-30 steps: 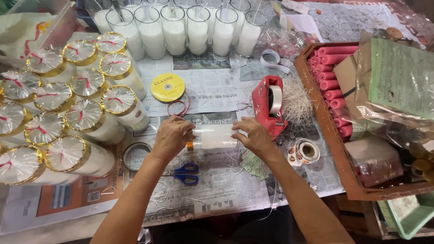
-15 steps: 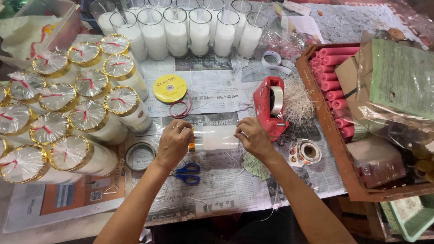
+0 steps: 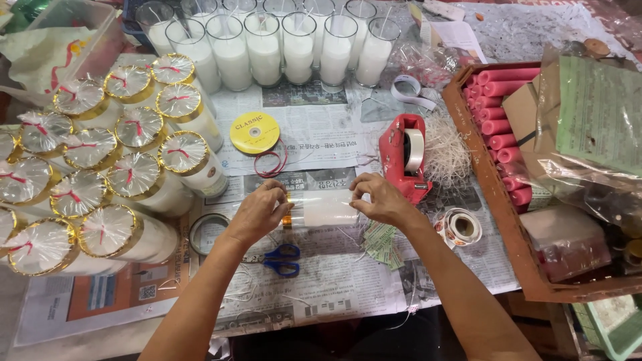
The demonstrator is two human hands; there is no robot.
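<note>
At the centre of the newspaper-covered table (image 3: 321, 294), a glass candle (image 3: 322, 209) lies on its side, held between both hands. Since half a second ago the left hand (image 3: 257, 212) has shifted from cupping over the left end to pinching it: thumb and fingertips (image 3: 283, 199) now close on the gold-banded rim, leaving more of the band exposed. This suggests work on the clear wrap at that end is under way. The right hand (image 3: 382, 199) remains at the opposite end, fingers curled and pressed against the glass, steadying it. The candle spans the gap between the two hands, touching both. Left of it stand wrapped candles (image 3: 127, 174) with gold bands; blue-handled scissors (image 3: 279, 259) lie just below; a red tape dispenser (image 3: 404, 157) sits just beyond the right hand.
</note>
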